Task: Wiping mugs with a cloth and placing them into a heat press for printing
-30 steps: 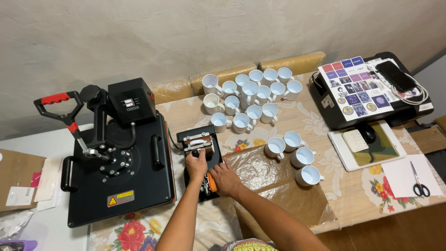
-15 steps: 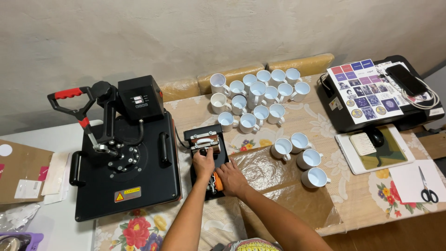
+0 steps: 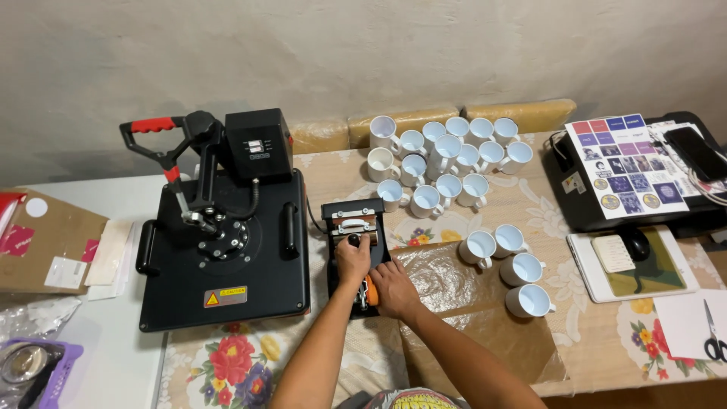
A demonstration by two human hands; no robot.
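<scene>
A small black mug press point(image 3: 356, 223) with a silver clamp and an orange heating part sits on the table beside a large black heat press point(image 3: 227, 250). My left hand point(image 3: 351, 261) grips the mug press's black lever knob. My right hand point(image 3: 392, 289) rests against the press's near right side, fingers by the orange part. What lies under that palm is hidden.
Several white mugs point(image 3: 447, 159) cluster at the back, three more point(image 3: 515, 269) stand right of a brown sheet point(image 3: 469, 303). A printer point(image 3: 644, 204) with a sticker sheet point(image 3: 628, 167) is at right, scissors point(image 3: 710, 333) on white paper, cardboard box point(image 3: 45, 242) at left.
The view has shifted, so everything sits further right in frame. Both hands stay on the mug press, with no clear change in grip.
</scene>
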